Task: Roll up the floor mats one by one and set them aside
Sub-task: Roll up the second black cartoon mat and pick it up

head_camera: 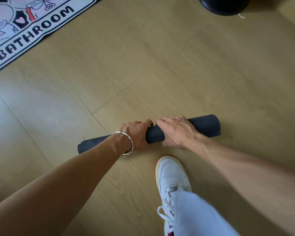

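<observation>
Dark rubbery rolled mat [203, 127] lies on the wooden floor [177, 65]; our left hand [136, 133] and right hand [174, 132] curl round its middle. It looks light, grippy, springy.

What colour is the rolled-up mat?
The rolled-up mat is dark grey, almost black, seen best in the head view.

Both hands on dark grey rolled rubber floor mat [204, 126] lying on light wood floor [194, 65]: left hand [136, 133] w/ silver bangle [126, 142], right hand [175, 132] gripping near middle. White "BATHROOM" printed mat [24, 31] flat, top left.
</observation>
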`<state>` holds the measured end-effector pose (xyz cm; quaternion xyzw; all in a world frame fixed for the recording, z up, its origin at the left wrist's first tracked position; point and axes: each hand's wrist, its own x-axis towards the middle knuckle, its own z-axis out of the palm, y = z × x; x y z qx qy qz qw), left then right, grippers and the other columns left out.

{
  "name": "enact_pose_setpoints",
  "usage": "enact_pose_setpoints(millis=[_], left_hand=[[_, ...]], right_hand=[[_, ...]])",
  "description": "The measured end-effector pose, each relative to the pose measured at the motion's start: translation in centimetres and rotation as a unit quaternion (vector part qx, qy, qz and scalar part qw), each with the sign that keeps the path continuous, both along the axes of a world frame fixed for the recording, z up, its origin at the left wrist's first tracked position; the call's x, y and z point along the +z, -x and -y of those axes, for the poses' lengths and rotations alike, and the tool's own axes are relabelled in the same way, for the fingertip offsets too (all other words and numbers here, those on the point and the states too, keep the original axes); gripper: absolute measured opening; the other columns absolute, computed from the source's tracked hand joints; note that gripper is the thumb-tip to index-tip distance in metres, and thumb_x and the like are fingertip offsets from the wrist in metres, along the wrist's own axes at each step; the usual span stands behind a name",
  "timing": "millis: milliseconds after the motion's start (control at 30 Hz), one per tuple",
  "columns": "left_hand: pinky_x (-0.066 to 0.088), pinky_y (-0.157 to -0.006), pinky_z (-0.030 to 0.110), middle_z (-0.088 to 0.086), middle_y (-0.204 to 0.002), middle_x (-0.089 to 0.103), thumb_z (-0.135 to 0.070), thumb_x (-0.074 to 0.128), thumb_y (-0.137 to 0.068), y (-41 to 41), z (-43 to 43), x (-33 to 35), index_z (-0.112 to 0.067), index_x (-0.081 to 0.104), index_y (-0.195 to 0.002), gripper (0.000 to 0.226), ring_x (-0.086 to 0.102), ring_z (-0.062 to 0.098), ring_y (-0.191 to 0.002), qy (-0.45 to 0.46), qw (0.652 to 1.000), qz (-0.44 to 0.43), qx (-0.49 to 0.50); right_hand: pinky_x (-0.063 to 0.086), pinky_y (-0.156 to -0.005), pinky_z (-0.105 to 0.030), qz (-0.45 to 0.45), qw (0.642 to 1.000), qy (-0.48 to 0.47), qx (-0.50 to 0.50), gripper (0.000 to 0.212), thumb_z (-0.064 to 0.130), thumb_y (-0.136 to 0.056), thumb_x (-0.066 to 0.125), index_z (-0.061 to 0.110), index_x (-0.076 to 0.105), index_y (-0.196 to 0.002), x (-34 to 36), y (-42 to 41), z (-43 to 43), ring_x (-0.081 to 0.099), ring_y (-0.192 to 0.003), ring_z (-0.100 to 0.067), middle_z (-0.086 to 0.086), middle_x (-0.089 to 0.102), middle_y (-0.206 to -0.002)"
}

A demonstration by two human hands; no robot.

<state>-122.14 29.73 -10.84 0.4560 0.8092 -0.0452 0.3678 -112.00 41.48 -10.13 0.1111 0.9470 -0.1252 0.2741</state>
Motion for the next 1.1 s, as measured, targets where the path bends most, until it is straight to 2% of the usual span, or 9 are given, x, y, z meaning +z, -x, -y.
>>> enact_pose_setpoints(millis=[100,200,300,400,533,667,833,1000,1100], left_hand=[[0.046,-0.083,0.028,-0.001,-0.119,0.061,-0.048,0.073,-0.071,0.0,-0.7,0.1,-0.032,0.034,-0.139,0.080,0.059,0.023,-0.105,0.055,0.994,0.086,0.038],[0.047,-0.091,0.030,-0.001,-0.115,0.063,-0.040,0.078,-0.070,0.1,-0.8,-0.2,-0.022,0.053,-0.124,0.062,0.060,0.020,-0.102,0.092,0.973,0.200,0.070],[0.047,-0.096,0.033,0.001,-0.114,0.065,-0.033,0.080,-0.070,0.3,-0.3,-0.2,-0.017,0.059,-0.118,0.054,0.060,0.019,-0.104,0.106,0.947,0.284,0.109],[0.048,-0.095,0.035,0.002,-0.110,0.066,-0.032,0.079,-0.070,0.7,0.1,0.0,-0.016,0.061,-0.115,0.050,0.061,0.021,-0.102,0.092,0.942,0.293,0.134],[0.049,-0.086,0.031,0.004,-0.107,0.065,-0.033,0.074,-0.074,0.8,-0.2,0.0,-0.016,0.058,-0.114,0.046,0.062,0.021,-0.097,0.057,0.947,0.260,0.179],[0.048,-0.076,0.026,0.003,-0.101,0.065,-0.036,0.074,-0.075,0.7,-1.2,0.5,-0.015,0.058,-0.112,0.046,0.062,0.019,-0.090,0.019,0.933,0.265,0.243],[0.040,-0.054,0.021,0.000,-0.083,0.058,-0.038,0.071,-0.080,3.6,-4.0,4.6,-0.011,0.053,-0.108,0.043,0.054,0.011,-0.066,-0.043,0.865,0.264,0.424],[0.049,-0.071,0.031,0.006,-0.082,0.060,-0.045,0.066,-0.082,9.4,-9.3,15.8,-0.015,0.054,-0.079,0.032,0.060,0.023,-0.074,-0.161,0.783,0.240,0.552],[0.047,-0.063,0.028,0.005,-0.080,0.061,-0.041,0.064,-0.082,11.4,-13.3,24.6,-0.010,0.058,-0.091,0.033,0.060,0.023,-0.072,-0.236,0.725,0.246,0.599]], right_hand=[[0.033,-0.087,-0.035,-0.014,1.000,0.013,0.013,0.032,0.012,-0.081,0.055,0.018,0.045,-0.110,0.5,-0.1,0.0,0.054,-0.102,-0.023,0.002,0.056,-0.105],[0.034,-0.091,-0.035,-0.060,0.995,0.003,0.076,0.036,0.004,-0.077,0.058,0.016,0.048,-0.109,0.6,-0.3,0.6,0.052,-0.100,-0.020,0.002,0.055,-0.103],[0.048,-0.077,-0.040,-0.162,0.979,-0.034,0.121,0.041,0.004,-0.046,0.076,0.013,0.060,-0.083,0.1,-0.3,0.9,0.058,-0.075,-0.023,0.000,0.058,-0.073],[0.051,-0.086,-0.044,-0.169,0.978,-0.052,0.111,0.045,0.009,-0.037,0.078,0.014,0.063,-0.078,0.0,0.1,1.1,0.059,-0.074,-0.026,-0.001,0.059,-0.068],[0.030,-0.109,-0.049,-0.140,0.986,-0.055,0.069,0.060,0.006,-0.049,0.076,0.011,0.061,-0.107,0.2,0.8,0.9,0.054,-0.109,-0.032,-0.008,0.062,-0.102],[-0.003,-0.117,-0.043,-0.085,0.993,-0.069,0.037,0.085,0.001,-0.073,0.066,0.014,0.025,-0.146,1.6,1.7,0.0,0.004,-0.145,-0.032,-0.013,0.019,-0.151],[0.007,-0.117,-0.039,-0.098,0.994,-0.055,-0.012,0.076,0.006,-0.089,0.053,0.017,0.011,-0.152,5.2,5.2,-2.8,0.003,-0.146,-0.029,-0.011,0.006,-0.157],[0.036,-0.101,-0.037,-0.147,0.984,0.058,-0.084,0.064,0.009,-0.093,0.041,0.019,0.019,-0.152,16.6,11.9,-7.0,0.037,-0.129,-0.028,-0.010,0.037,-0.141],[0.039,-0.098,-0.035,-0.222,0.962,0.093,-0.125,0.052,0.013,-0.092,0.041,0.019,0.037,-0.144,26.0,14.7,-10.0,0.044,-0.126,-0.027,-0.009,0.042,-0.138]])
